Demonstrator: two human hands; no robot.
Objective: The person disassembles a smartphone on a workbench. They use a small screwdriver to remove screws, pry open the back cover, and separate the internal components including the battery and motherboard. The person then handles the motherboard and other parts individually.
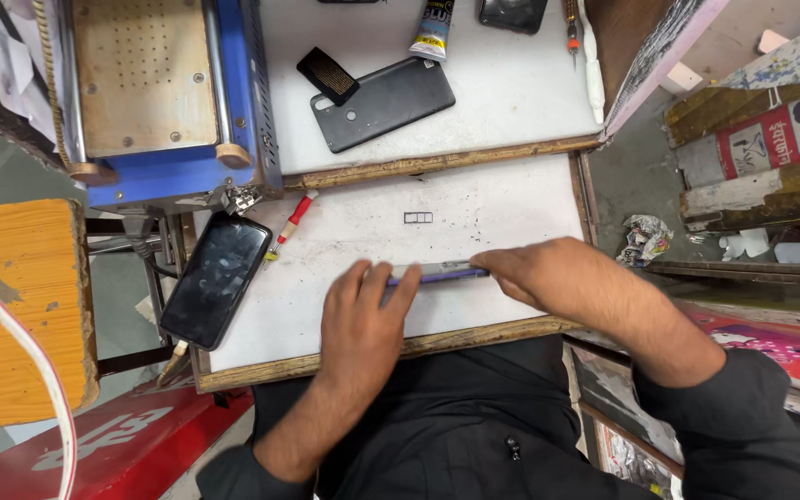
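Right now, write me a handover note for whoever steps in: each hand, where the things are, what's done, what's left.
Left hand: fingers laid over the near end of a thin purple-edged phone, which stands on its edge on the white work board.
Right hand: gripping the phone's other end.
Nearby: a dark phone overhanging the board's left edge, a red-handled tool beside it, a black back cover and glue tube on the upper board, a blue machine at top left.
Done: cannot tell from this view.
Left: phone is in both hands, not set down flat.
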